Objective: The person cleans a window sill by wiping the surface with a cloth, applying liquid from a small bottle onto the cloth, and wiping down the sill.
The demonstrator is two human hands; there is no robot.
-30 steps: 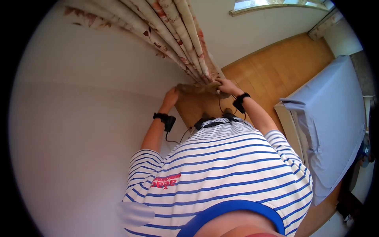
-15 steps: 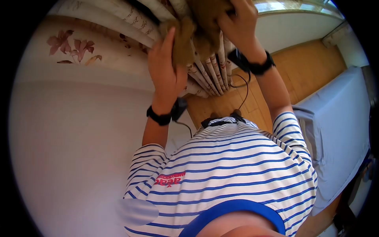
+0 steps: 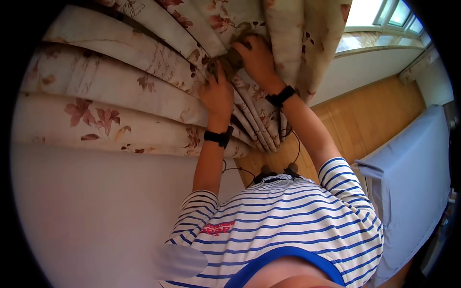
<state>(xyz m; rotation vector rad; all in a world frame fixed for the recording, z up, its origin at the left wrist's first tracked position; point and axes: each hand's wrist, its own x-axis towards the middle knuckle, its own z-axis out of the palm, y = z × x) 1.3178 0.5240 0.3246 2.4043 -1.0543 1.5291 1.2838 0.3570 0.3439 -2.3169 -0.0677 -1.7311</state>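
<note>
A cream curtain [image 3: 158, 96] with reddish flowers and script print hangs in front of me, drawn in to a narrow bunch. A brown plush curtain tieback [image 3: 232, 61] lies across the front of that bunch. My left hand [image 3: 217, 98] holds its left end, index finger extended against the plush. Over its right end, my right hand [image 3: 259, 62] is closed with bent fingers. The part of the tieback behind the folds is hidden, as is whatever lies under my fingertips.
A pale wall [image 3: 96, 206] is at the left. Wooden floor [image 3: 355, 120] runs below the window [image 3: 398, 17]. A light-blue cloth [image 3: 408, 187] covers a piece of furniture at the right. A black cable [image 3: 298, 149] hangs near my feet.
My view has tilted up, showing more curtain and window. Both hands have come closer together at the tieback, which now lies tighter against the bunched curtain.
</note>
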